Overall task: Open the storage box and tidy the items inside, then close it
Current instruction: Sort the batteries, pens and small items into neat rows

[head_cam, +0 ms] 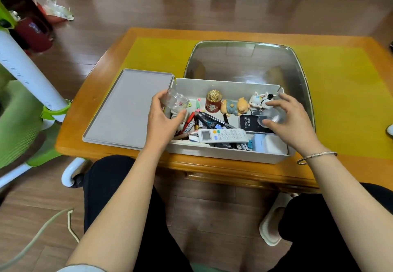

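Observation:
The grey storage box [223, 154] stands open on the table's near edge. Its flat grey lid [127, 110] lies to the left of it. My left hand [160, 118] grips a small clear glass jar [176, 101] above the box's left end. My right hand [293, 120] holds a clear round jar lid [270, 117] over the right part of the box. Inside lie a white remote control [223, 136], pens and markers [197, 123], a red and gold canister [213, 101], a pig figurine [235, 106], a white rabbit figurine [258, 100], a black Wi-Fi device [251, 124] and a white case [269, 145].
A large metal tray [244, 59] sits behind the box on the yellow mat [161, 52] of the wooden table [89, 105]. A green and white chair [32, 101] stands at the left. My knees are below the table's edge.

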The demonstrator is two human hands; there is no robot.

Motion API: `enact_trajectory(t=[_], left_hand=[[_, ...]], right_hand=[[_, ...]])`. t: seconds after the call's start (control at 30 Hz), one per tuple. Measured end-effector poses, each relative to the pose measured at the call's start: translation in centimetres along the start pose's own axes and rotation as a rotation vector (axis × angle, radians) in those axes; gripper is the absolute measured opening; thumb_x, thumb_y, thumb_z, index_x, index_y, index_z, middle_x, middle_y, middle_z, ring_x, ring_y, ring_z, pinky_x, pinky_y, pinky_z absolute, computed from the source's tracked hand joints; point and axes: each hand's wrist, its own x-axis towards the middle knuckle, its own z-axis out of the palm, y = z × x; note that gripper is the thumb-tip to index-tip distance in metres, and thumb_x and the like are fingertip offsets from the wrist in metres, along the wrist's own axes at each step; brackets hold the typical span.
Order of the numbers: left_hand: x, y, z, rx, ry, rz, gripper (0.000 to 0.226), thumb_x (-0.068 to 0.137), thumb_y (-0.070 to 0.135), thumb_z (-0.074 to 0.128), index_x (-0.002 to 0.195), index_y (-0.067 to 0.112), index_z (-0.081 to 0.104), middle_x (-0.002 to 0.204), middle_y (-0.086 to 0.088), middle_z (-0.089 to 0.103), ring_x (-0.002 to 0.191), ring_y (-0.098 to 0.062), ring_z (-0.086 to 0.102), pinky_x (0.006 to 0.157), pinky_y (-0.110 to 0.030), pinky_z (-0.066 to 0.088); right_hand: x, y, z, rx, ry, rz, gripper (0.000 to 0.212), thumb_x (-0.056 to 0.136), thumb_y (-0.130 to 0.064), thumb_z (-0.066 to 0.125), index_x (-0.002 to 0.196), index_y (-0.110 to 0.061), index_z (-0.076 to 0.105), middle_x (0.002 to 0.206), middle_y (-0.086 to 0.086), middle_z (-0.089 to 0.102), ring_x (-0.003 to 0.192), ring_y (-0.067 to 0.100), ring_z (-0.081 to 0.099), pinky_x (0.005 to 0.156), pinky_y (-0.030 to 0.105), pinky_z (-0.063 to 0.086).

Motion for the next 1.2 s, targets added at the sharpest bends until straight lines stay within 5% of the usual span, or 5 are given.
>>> enact_trajectory(t=[0.13,0.43,0.63,1.03,1.2], left_hand=[[-0.2,0.1,0.4,-0.068,-0.017,0.004,0.053,0.084,0.017,0.071,0.121,0.028,0.034,0.11,0.024,0.046,0.095,0.029,0.046,0.063,0.006,0.038],[0.1,-0.4,1.0,-0.027,0.017,-0.085,0.053,0.084,0.03,0.07,0.122,0.031,0.033,0.111,0.013,0.052,0.094,0.015,0.053,0.064,0.003,0.039],[0.1,-0.7,1.2,0.054,-0.009,-0.074,0.054,0.085,0.045,0.064,0.126,0.032,0.031,0.117,0.012,0.052,0.098,0.005,0.057,0.067,-0.008,0.046],[0.0,-1.0,1.4,0.219,0.033,-0.039,0.062,0.084,0.055,0.059,0.131,0.027,0.03,0.125,0.006,0.054,0.099,-0.007,0.052,0.073,-0.027,0.043],[0.0,-1.0,1.5,0.243,0.04,-0.04,0.062,0.084,0.059,0.058,0.131,0.028,0.03,0.125,0.008,0.055,0.099,-0.004,0.05,0.074,-0.027,0.04]], right_hand=[[-0.5,-0.3,0.2,-0.019,-0.03,-0.109,0.022,0.077,-0.02,0.075,0.097,-0.024,0.069,0.099,-0.003,0.068,0.081,0.007,0.057,0.076,0.027,0.044],[-0.4,-2.5,2.3,-0.616,-0.317,-0.166,0.022,0.084,-0.021,0.062,0.103,-0.023,0.071,0.108,0.006,0.061,0.101,0.025,0.056,0.083,0.035,0.047],[0.2,-4.2,2.0,-0.113,-0.637,-0.123,0.022,0.082,-0.012,0.064,0.09,-0.03,0.074,0.077,-0.021,0.054,0.085,0.008,0.057,0.068,0.017,0.042],[-0.6,-4.8,2.9,0.184,-0.693,-0.072,0.037,0.089,0.004,0.048,0.115,-0.017,0.064,0.105,-0.003,0.071,0.102,0.008,0.063,0.096,0.037,0.049],[1.0,-3.0,1.9,-0.23,-0.429,-0.163,0.022,0.087,-0.014,0.059,0.098,-0.029,0.07,0.098,-0.013,0.07,0.099,0.009,0.06,0.09,0.031,0.041]])
